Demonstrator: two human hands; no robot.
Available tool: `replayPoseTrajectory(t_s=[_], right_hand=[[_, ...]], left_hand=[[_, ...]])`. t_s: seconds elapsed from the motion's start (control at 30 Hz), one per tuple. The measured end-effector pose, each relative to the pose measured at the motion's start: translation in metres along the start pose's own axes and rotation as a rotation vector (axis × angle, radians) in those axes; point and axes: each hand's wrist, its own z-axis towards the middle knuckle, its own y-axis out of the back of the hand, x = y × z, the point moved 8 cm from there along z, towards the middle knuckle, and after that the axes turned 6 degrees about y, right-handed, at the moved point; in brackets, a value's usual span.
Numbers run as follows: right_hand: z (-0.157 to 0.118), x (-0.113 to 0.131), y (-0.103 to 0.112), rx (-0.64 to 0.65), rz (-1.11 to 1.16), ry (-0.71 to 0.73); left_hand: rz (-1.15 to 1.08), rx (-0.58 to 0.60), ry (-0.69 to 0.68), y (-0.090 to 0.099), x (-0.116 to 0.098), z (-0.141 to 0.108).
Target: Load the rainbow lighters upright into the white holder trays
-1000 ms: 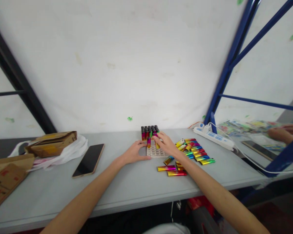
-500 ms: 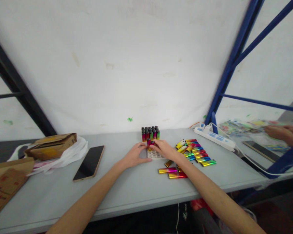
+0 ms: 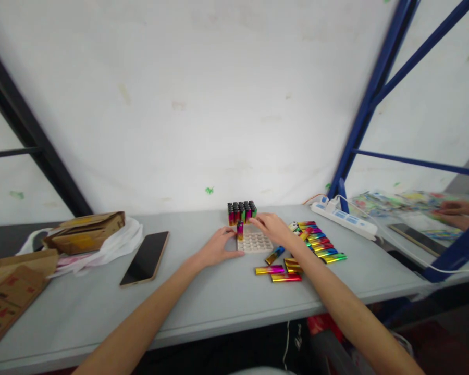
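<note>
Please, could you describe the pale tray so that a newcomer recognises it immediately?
On the grey table, look between the left hand and right hand. The pale tray lies flat there, nearer the viewer than the upright black-topped pieces. Unlike the shiny, colourful pieces to its right, it is dull and pitted with rows of hollows.

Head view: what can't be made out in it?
In the head view:
Right hand: too small to tell whether it holds anything.
Some loose lighters: partly hidden by the right forearm.
Rear standing lighters: lower parts hidden by the front row.
Printed cardboard: cut off by the left edge.
</note>
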Motion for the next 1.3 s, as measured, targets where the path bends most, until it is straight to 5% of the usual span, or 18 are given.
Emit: replayPoseTrajectory(t_s=[0.17,0.27,0.37,0.47,0.57,0.63,1.13,1.3], right_hand=[[-0.016,-0.062,0.033,-0.008,-0.106,-0.138],[-0.026,-0.079,0.040,0.055,0.003,-0.172],[-0.030,-0.065,0.035,0.173,0.234,-0.116],[-0.034,-0.039,0.019,0.430,0.418,-0.045],[-0.045,-0.022,0.002,0.681,0.486,-0.032],[-0.049,-0.019,-0.002,0.735,0.455,-0.025],[-0.045,0.003,-0.013,0.673,0.259,0.130],[-0.037,0.002,-0.005,0.497,0.381,0.095]], left_hand=[[0.014,0.012,0.005,0.001,0.000,0.001],[0.029,0.018,0.022,0.001,0.002,0.002],[0.046,0.026,0.023,0.000,0.003,0.002],[0.060,0.023,0.013,0.000,0.003,0.003],[0.068,0.025,0.002,0.000,0.002,0.003],[0.067,0.024,-0.006,0.000,0.000,0.003],[0.039,0.002,-0.014,0.001,0.001,0.003],[0.037,0.009,-0.025,0.001,0.000,0.003]])
